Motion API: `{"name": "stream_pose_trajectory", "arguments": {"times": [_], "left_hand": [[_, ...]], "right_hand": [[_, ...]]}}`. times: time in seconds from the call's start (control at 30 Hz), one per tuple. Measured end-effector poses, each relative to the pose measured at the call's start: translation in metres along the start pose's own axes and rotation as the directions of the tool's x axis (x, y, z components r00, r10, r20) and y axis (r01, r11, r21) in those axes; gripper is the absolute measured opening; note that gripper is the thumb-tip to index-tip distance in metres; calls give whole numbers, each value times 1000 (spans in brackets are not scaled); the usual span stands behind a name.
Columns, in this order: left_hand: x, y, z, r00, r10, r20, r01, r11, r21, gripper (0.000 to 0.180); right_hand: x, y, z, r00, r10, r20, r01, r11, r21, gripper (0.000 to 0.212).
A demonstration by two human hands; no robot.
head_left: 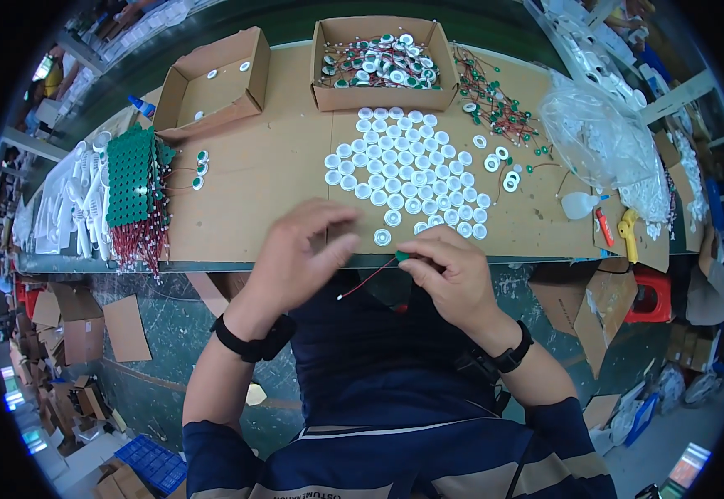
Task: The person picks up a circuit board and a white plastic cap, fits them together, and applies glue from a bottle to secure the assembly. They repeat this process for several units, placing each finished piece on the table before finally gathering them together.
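Observation:
Between the thumb and fingers of my right hand (455,273) is a small green disc (402,256) with a thin red wire (365,283) trailing down to the left, a white connector at its end. My left hand (302,249) hovers over the table edge to the left of it, fingers apart and holding nothing, slightly blurred. Just beyond my hands lies a single white round cap (382,237). Many more white round caps (391,170) are spread in loose rows on the cardboard-covered table (270,183).
Back centre, a cardboard box (391,98) holds wired discs; a shallower box (204,91) stands left of it. A stack of green disc panels (132,179) with red wires sits at left. At right are loose wired discs (495,96), a clear plastic bag (586,125) and a yellow tool (628,233).

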State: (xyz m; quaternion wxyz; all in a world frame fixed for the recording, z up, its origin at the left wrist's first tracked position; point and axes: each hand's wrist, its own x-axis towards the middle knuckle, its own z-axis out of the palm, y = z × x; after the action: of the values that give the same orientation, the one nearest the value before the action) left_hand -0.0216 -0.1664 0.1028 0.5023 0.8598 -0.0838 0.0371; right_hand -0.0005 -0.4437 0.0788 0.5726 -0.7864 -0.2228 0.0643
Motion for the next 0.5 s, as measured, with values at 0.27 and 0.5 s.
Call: {"name": "stream_pose_trajectory", "arguments": {"times": [0.27, 0.5], "left_hand": [[-12, 16, 15, 963, -53, 264, 51, 999, 13, 22], [-18, 16, 22, 963, -150, 223, 164, 985, -47, 18]], "right_hand": [[5, 0, 17, 939, -342, 41, 343, 917, -203, 34], [8, -4, 16, 907, -419, 43, 417, 878, -237, 34]]}}
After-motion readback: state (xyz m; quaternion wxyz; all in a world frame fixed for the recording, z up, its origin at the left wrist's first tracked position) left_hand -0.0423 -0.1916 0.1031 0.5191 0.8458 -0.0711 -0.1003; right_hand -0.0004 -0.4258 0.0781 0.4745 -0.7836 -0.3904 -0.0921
